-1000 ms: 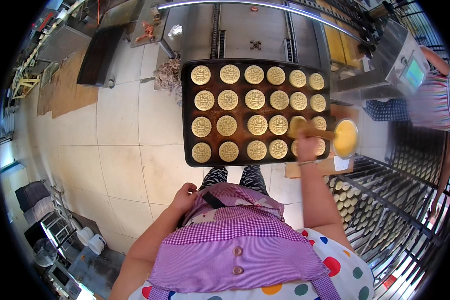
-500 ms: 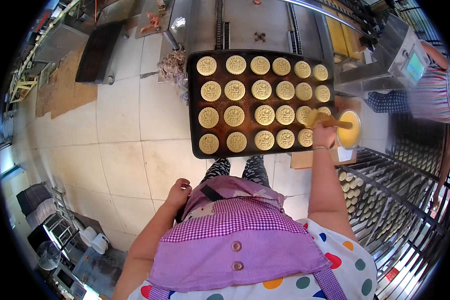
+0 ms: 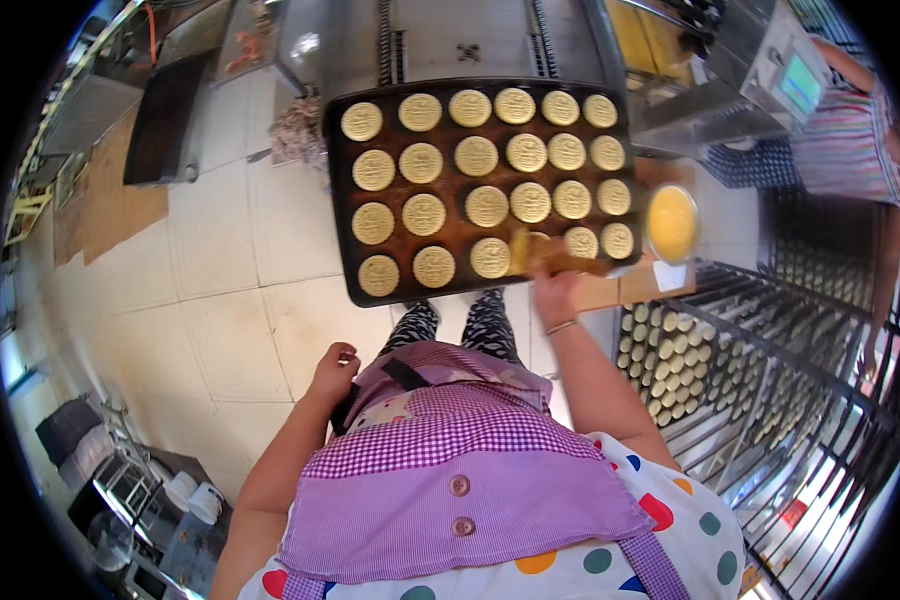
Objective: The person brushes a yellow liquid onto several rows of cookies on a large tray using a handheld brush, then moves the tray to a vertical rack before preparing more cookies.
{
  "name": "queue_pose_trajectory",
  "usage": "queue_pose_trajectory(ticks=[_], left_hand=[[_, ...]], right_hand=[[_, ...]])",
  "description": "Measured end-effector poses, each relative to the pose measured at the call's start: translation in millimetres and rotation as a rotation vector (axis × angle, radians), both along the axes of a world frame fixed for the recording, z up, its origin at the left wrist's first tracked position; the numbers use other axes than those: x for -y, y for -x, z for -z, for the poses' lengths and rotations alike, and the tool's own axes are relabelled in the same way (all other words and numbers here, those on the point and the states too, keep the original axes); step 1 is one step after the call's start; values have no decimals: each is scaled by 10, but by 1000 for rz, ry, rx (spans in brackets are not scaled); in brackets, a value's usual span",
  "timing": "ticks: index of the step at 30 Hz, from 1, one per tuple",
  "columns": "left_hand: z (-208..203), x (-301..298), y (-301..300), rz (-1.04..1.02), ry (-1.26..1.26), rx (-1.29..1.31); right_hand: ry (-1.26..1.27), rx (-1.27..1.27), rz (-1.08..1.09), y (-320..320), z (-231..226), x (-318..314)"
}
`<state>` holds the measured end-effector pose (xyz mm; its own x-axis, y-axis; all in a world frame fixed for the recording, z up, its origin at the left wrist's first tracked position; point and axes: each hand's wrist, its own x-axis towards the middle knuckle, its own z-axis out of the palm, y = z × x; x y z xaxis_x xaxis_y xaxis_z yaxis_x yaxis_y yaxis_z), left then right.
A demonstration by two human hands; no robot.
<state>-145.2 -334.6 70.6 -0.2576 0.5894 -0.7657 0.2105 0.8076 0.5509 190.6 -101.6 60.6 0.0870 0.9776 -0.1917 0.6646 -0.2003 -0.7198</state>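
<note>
A dark baking tray [image 3: 342, 262] holds several round pale stamped cookies [image 3: 486, 206] in rows. My right hand [image 3: 554, 287] grips a wide wooden-handled brush [image 3: 536, 250] whose bristles lie over a cookie in the tray's near row. A small bowl of yellow egg wash [image 3: 671, 222] sits just right of the tray. My left hand [image 3: 333, 372] is down at my side, fingers curled against my purple checked apron [image 3: 460, 450], holding nothing that I can see.
A tall wire rack [image 3: 770, 370] on the right carries more trays of cookies [image 3: 650, 345]. Another person in a striped top [image 3: 845, 130] stands at the far right beside a steel machine [image 3: 760, 70]. Tiled floor [image 3: 210, 280] spreads to the left, with cardboard [image 3: 100, 200] lying on it.
My right hand carried the brush left, away from the yellow bowl and onto a cookie in the near row. The camera view shifted, so the tray looks closer. My left hand stayed at my side.
</note>
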Motion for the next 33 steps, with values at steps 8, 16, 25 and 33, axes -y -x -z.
queue_pose_trajectory(ticks=[8, 16, 25, 33], left_hand=[[12, -79, -94, 11, 68, -32], [60, -48, -212, -45, 61, 32], [-20, 171, -213, -279, 41, 56], [34, 602, -81, -488, 37, 37]], right_hand=[[108, 139, -214, -3, -315, 3], [-123, 93, 176, -1585, -118, -780], [312, -97, -336, 443, -474, -279], [320, 116, -1267, 2396, -673, -137]])
